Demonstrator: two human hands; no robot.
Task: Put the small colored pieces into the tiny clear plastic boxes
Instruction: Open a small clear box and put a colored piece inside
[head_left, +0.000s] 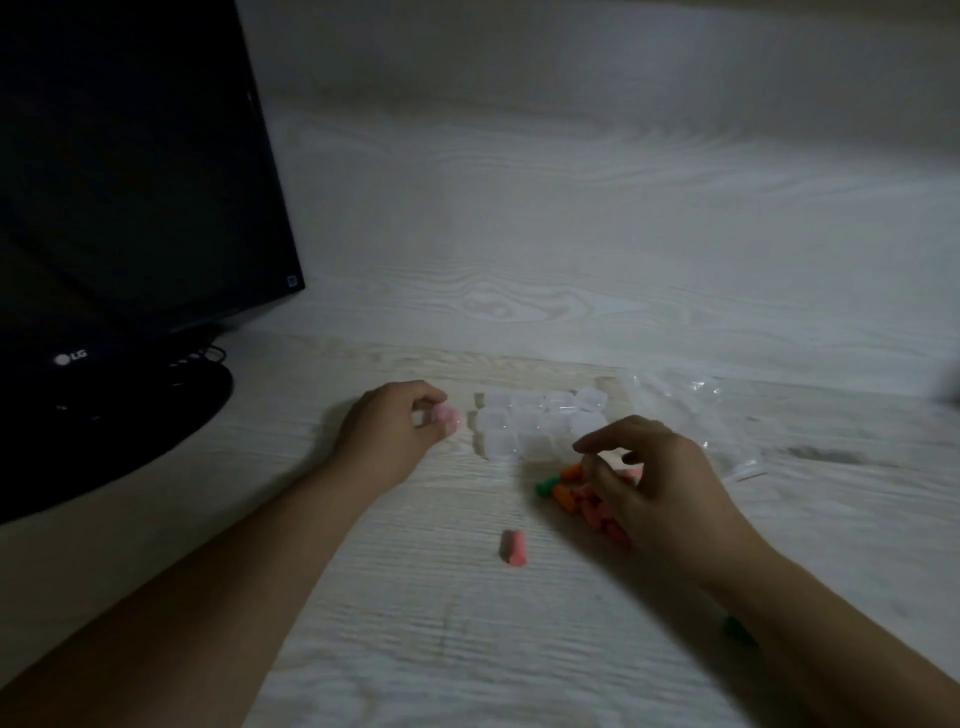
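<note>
Where lying loose, pink piece (513, 548), long axis near-far

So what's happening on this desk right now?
A person is sorting small colored pieces into tiny clear boxes. The left hand pinches a box with a pink piece inside, beside the cluster of clear boxes. The right hand reaches into the pile of pieces. One pink piece lies apart.
</note>
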